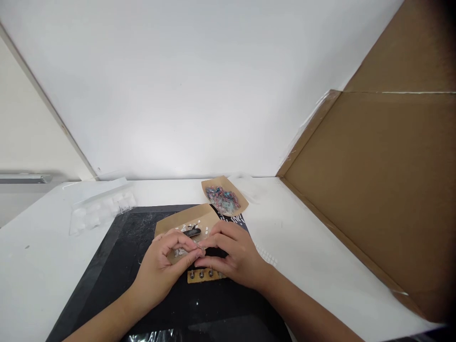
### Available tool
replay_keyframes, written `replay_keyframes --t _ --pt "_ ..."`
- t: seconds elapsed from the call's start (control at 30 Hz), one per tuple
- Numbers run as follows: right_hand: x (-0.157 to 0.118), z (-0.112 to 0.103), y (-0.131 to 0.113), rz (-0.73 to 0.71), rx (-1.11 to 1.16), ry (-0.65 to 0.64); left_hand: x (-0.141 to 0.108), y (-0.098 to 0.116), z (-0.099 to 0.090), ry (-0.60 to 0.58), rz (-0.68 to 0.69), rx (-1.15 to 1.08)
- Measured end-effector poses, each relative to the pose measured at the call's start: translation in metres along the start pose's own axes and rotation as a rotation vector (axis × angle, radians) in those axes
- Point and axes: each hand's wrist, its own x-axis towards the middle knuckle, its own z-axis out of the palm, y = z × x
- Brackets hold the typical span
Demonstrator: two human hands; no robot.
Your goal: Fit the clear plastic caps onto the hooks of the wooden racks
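My left hand (pixel 167 259) and my right hand (pixel 235 251) meet over a black mat (pixel 117 280), their fingertips pinched together. Whatever lies between the fingertips is too small and too covered to name. Just behind them is a brown paper sheet (pixel 167 223) bearing scattered small white pieces (pixel 180 251) and a dark, elongated tool (pixel 192 232). Below the fingers sits a yellowish strip (pixel 197 279) with several small metal studs (pixel 201 274) standing in a row; my right hand hides its right end.
A second brown paper (pixel 242 204) holds a pile of small colourful packets (pixel 224 198). Clear plastic trays (pixel 103 206) lie at the left. White dots (pixel 267 256) are on the white table (pixel 302 266) at right. A cardboard panel (pixel 384 180) stands along the right side, with a white wall behind.
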Motion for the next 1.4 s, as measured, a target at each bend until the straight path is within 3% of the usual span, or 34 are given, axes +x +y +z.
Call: replay_keyframes --t 0.1,0.27,0.4,0.53,0.87,1.4 --pt "0.0 -0.004 0.003 -0.016 -0.004 -0.01 0.001 0.0 0.001 -0.001 0.053 0.057" --pt "-0.005 -0.025 0.012 0.003 0.082 -0.069 0.001 -0.004 -0.003 0.024 0.228 0.338" --pt "-0.028 -0.042 0.018 0.149 0.135 -0.048 0.001 -0.004 -0.005 0.061 0.42 0.478" --pt "-0.056 -0.046 0.023 0.216 0.162 -0.091 0.0 0.0 -0.004 0.036 0.527 0.533" --pt "-0.067 -0.036 0.029 0.265 0.189 -0.184 -0.003 0.005 -0.002 -0.089 0.547 0.561" --pt "-0.065 -0.035 0.027 0.281 0.181 -0.213 -0.005 0.0 0.002 -0.119 0.539 0.551"
